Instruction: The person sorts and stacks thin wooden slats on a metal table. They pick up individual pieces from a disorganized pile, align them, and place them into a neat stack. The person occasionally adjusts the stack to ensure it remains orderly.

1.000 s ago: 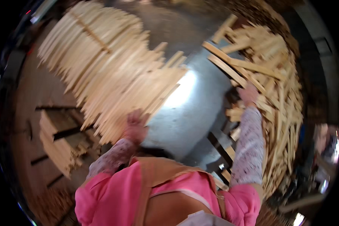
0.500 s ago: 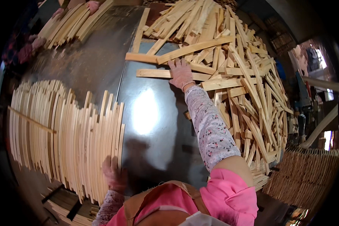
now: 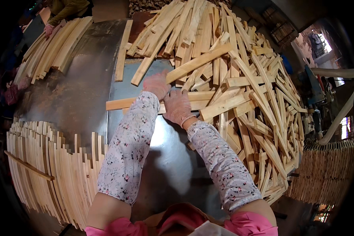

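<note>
My left hand (image 3: 156,85), in a pinkish glove, reaches to the near end of a slanting wooden slat (image 3: 200,63) beside the pile. Its fingers are smeared and partly hidden, so their grip does not show. Just right of it, my right hand (image 3: 178,106), gloved too, rests with fingers extended over pale slats lying crosswise. One crosswise slat (image 3: 120,104) sticks out left from under my left forearm; a second lies close below it, mostly covered by my arm and hand. Both hands are over the grey metal tabletop (image 3: 167,169) at the pile's left edge.
A large jumbled pile of slats (image 3: 247,106) fills the right side. Aligned narrow strips (image 3: 59,173) lie at the lower left, one stick (image 3: 29,166) across them. At the upper left, another person's gloved hand (image 3: 48,30) is by more slats (image 3: 61,45). Stacked wood (image 3: 322,173) stands far right.
My left hand has moved from the aligned strips up to the slats beside my right hand. The right hand has shifted slightly down and left in view, and the whole view has shifted.
</note>
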`<state>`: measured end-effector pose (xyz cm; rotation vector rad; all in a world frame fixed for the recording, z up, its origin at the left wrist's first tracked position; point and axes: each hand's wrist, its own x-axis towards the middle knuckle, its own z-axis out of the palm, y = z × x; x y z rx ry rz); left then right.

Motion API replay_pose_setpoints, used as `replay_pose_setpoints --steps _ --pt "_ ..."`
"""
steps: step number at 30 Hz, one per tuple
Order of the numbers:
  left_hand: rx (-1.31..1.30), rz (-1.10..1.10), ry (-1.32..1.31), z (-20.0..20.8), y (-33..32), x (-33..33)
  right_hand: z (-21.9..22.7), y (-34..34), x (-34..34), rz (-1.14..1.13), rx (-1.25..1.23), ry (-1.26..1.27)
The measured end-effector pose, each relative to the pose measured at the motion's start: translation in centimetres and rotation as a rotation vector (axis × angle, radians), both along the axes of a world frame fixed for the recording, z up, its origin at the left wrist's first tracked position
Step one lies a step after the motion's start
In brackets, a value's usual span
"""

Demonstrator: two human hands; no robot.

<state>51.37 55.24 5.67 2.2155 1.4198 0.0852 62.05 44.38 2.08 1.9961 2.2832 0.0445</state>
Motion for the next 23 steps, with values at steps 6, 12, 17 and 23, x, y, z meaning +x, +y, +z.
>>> replay_pose_setpoints --steps 6,12,17,23 --pt "0.263 0.059 0.009 4.7 -3.0 -6.7 2.6 -3.9 0.0 0.12 -0.175 0.032" --pt "0.259 0.453 -0.496 10.1 -14.2 -22.8 9.6 -2.3 -2.5 0.142 0.095 0.253" --pt "-0.106 0.643 -1.366 15.7 -27.7 -26.6 18.3 -1.9 -7.9 -0.073 -0.33 1.452" --pt "-0.407 0.712 -1.183 7.9 -40.7 -24.0 12.4 -17.8 -10.4 -0.028 -0.845 2.184"
